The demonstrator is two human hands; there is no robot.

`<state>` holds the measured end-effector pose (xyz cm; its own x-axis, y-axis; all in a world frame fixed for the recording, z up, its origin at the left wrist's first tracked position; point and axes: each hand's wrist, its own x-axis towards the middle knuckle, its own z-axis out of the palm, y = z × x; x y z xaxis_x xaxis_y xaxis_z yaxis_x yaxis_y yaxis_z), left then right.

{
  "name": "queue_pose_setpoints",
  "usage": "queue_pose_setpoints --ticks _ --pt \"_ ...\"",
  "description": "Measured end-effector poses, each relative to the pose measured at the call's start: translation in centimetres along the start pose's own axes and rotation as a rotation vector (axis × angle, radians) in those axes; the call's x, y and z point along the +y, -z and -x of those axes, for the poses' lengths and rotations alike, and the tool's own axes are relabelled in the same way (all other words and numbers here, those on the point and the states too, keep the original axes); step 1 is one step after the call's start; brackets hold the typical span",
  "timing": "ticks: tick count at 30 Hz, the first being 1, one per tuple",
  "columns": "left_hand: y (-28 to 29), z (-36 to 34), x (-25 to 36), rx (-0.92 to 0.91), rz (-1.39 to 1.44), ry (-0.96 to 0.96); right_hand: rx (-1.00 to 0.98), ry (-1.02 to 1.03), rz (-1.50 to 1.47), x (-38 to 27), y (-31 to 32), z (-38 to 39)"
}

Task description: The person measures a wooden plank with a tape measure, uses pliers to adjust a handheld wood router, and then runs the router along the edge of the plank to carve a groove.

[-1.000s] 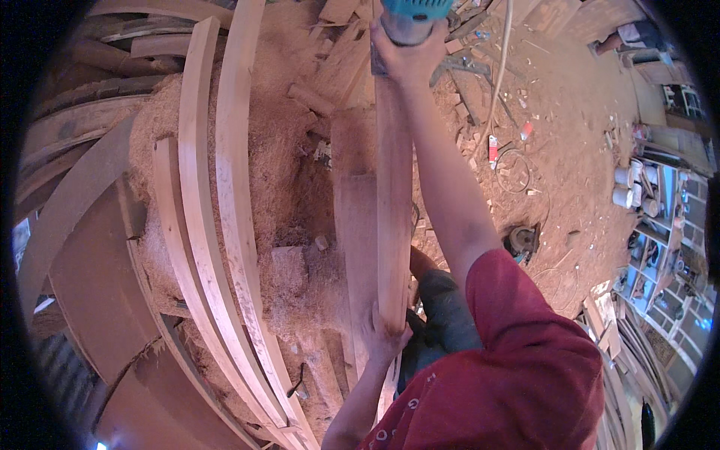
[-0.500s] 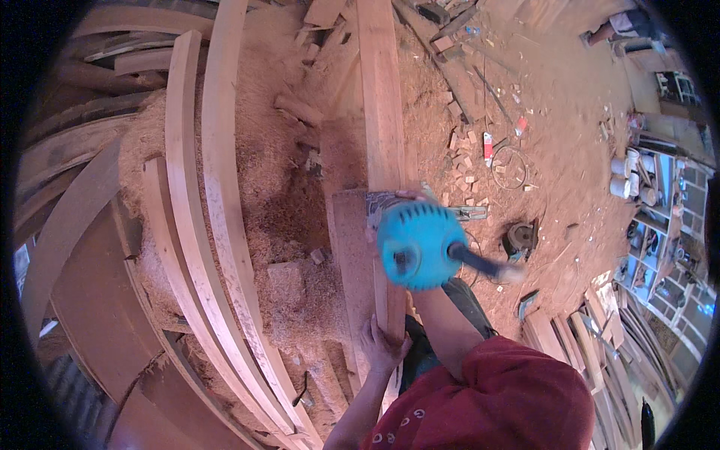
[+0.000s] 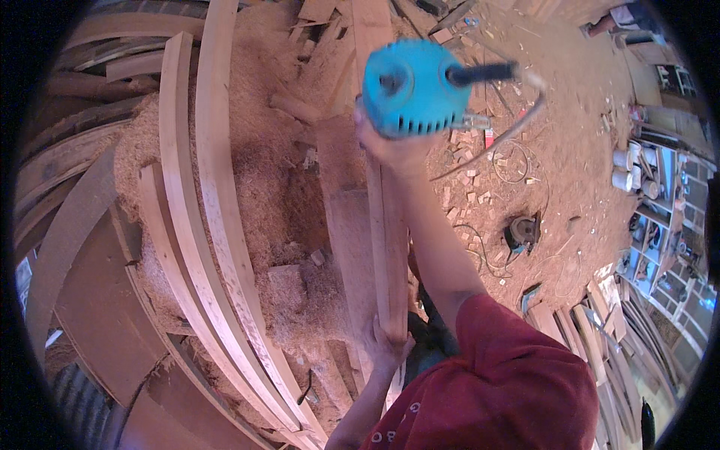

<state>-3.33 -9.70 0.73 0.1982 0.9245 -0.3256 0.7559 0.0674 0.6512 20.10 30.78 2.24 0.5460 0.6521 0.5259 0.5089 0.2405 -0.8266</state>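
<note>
My right hand [image 3: 397, 154] grips a teal power router [image 3: 412, 90] with a round, vented housing, whose top hides part of my fingers. It sits on the far stretch of a long, pinkish wooden beam [image 3: 388, 247]. From the router's right side a black cord sleeve [image 3: 484, 73] sticks out, and the cord loops down from it. Close to my body, my left hand [image 3: 386, 345] is wrapped around the near part of the beam. Under the beam lies a wider wooden plank [image 3: 351, 247].
Curved timber pieces [image 3: 217, 150] stand to the left over heaped shavings [image 3: 289, 202]. Another power tool [image 3: 521, 231] rests on the dusty floor at right, near scattered offcuts [image 3: 469, 180]. Stacked boards [image 3: 592, 330] lie lower right, below a shelf unit [image 3: 660, 202].
My right hand has moved the router away from me along the beam, and my right arm is stretched further out. My left hand stays at nearly the same spot.
</note>
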Motion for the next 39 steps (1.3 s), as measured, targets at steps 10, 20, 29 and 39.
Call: queue_pose_setpoints --ticks 10,20,29,39 --pt "0.3 -0.1 0.6 -0.005 0.049 0.061 0.230 0.127 -0.053 1.4 -5.2 -10.0" --pt "0.2 -0.1 0.2 0.008 -0.046 -0.035 0.225 0.083 0.202 1.6 -6.8 -13.6" --pt "0.6 -0.7 1.1 0.017 -0.028 0.008 0.189 -0.015 -0.061 2.4 -8.1 -16.5" --pt "0.4 0.1 1.1 -0.029 -0.057 0.091 0.227 0.052 0.017 4.7 -10.6 -20.9"
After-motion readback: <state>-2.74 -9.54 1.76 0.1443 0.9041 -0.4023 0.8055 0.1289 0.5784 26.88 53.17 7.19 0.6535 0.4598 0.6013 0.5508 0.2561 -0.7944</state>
